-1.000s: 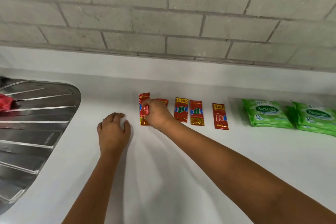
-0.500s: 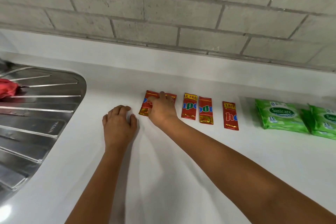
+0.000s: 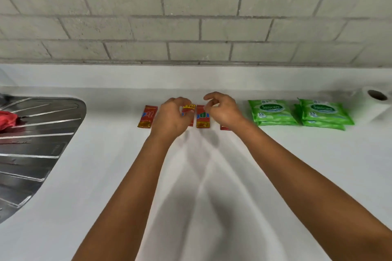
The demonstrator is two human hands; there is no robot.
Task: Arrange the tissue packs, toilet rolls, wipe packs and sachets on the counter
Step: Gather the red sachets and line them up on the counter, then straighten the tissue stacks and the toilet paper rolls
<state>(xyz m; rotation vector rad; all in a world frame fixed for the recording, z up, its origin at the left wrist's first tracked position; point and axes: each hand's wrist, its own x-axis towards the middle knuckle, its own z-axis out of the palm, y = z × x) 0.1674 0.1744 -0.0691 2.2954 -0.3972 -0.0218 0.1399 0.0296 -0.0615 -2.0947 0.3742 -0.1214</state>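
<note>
We see a grey block wall [image 3: 191, 17] with staggered joints | a white worktop [image 3: 212, 176] with a raised back edge | a steel sink drainboard [image 3: 31, 144] on our left

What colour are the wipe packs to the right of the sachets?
Bright green with a dark green oval logo, seen in the head view: wipe packs.

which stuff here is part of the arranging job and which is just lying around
Part of the job:
red sachets in a row on the counter
green wipe packs right of them
toilet roll at the far right
left hand and right hand over the sachets

Just lying about:
steel draining board
red cloth on it
</note>
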